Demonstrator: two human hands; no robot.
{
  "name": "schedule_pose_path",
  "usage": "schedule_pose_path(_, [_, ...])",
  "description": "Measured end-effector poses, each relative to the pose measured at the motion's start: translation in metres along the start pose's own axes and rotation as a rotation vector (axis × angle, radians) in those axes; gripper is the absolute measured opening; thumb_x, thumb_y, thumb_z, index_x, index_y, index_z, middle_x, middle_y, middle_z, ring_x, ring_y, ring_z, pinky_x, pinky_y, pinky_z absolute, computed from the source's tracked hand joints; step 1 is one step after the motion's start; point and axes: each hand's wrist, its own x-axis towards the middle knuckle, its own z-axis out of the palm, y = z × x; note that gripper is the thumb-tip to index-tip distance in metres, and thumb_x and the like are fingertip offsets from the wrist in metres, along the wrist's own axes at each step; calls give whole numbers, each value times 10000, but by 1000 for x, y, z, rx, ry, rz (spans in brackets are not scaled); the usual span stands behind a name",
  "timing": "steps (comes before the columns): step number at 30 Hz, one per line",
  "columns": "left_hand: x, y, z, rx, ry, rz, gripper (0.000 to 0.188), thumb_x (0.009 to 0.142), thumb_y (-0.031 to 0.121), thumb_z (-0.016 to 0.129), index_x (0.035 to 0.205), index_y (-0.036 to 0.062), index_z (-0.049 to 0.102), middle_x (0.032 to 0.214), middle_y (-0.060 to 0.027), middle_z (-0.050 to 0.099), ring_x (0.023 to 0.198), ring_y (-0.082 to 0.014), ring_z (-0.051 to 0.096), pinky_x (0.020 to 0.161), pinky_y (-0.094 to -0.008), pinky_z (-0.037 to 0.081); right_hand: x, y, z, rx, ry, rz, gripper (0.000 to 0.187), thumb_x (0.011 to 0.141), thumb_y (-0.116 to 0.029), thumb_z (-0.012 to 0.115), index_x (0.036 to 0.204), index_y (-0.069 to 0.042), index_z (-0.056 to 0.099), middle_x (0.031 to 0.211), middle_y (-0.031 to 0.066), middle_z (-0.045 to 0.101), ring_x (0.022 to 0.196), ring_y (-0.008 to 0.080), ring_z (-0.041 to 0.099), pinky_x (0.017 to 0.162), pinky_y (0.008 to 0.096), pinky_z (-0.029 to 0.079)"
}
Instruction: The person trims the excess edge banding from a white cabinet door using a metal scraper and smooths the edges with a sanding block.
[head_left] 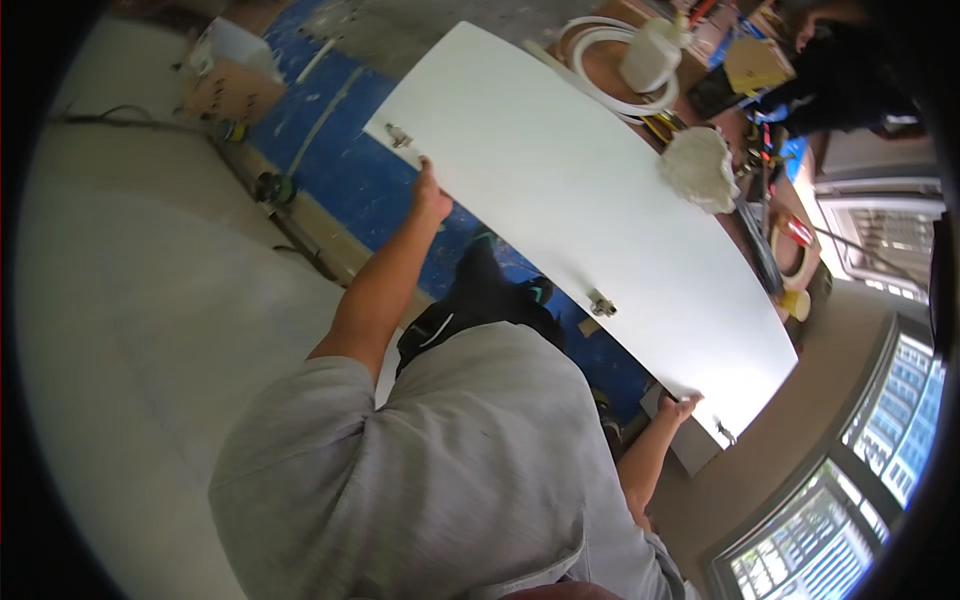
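Note:
A long white cabinet door (590, 190) is held slanting across in front of me, from upper left to lower right. Three metal hinges sit along its near edge: one hinge (397, 136) by the left end, a second hinge (602, 305) past the middle, and a third hinge (725, 433) at the right end. My left hand (430, 195) grips the near edge beside the left hinge, its thumb showing on the white face. Near the right hinge, my right hand (682, 405) closes around the same edge. Fingers under the panel are hidden on both hands.
Beyond the door lies a cluttered surface with coiled white hose (575, 50), a whitish jug (652, 55), a crumpled whitish lump (698, 168) and a yellow cup (797, 304). Blue covering (350, 150) spreads over the floor. A cardboard box (235, 90) stands at upper left, windows (820, 530) at lower right.

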Motion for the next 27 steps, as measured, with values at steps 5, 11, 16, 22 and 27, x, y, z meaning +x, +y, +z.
schedule_pose_path(5, [-35, -16, 1, -21, -153, -49, 770, 1063, 658, 297, 1566, 80, 370, 1575, -131, 462, 1434, -349, 454, 1208, -532, 360, -7, -28, -9, -648, 664, -576, 395, 903, -210, 791, 1166, 67, 689, 1086, 211, 707, 906, 253, 689, 794, 378, 610])
schedule_pose_path(11, [-136, -70, 27, 313, -62, -507, 656, 999, 641, 550, 1332, 76, 556, 1216, -104, 640, 1111, -286, 615, 972, -489, 508, -61, -40, 137, -1095, -328, -1223, 285, 919, -145, 787, 1164, -40, 686, 1153, 125, 695, 1115, 278, 658, 958, 369, 519])
schedule_pose_path(16, [-186, -133, 32, 450, -392, -882, 667, 983, 624, 577, 1335, 57, 570, 1309, -140, 639, 1232, -322, 616, 1025, -500, 501, -39, -39, 266, -1548, -670, -1453, 736, 859, -469, 802, 1389, -15, 570, 1444, 209, 560, 1345, 386, 531, 1127, 463, 435])
schedule_pose_path(22, [-209, -173, 56, 239, -424, -877, 680, 957, 562, 659, 1402, 65, 529, 1392, -105, 599, 1303, -286, 553, 1102, -497, 450, -30, -36, 330, -1966, -750, -1342, 893, 829, -571, 782, 1468, -17, 497, 1483, 192, 522, 1401, 371, 475, 1171, 475, 380])
schedule_pose_path(27, [-217, -178, 66, 152, -333, -819, 629, 980, 500, 659, 1414, 69, 514, 1420, -90, 587, 1358, -271, 513, 1150, -501, 416, -30, -31, 337, -1847, -877, -1453, 715, 869, -632, 708, 1437, -219, 575, 1348, 158, 590, 1324, 373, 525, 1126, 517, 402])
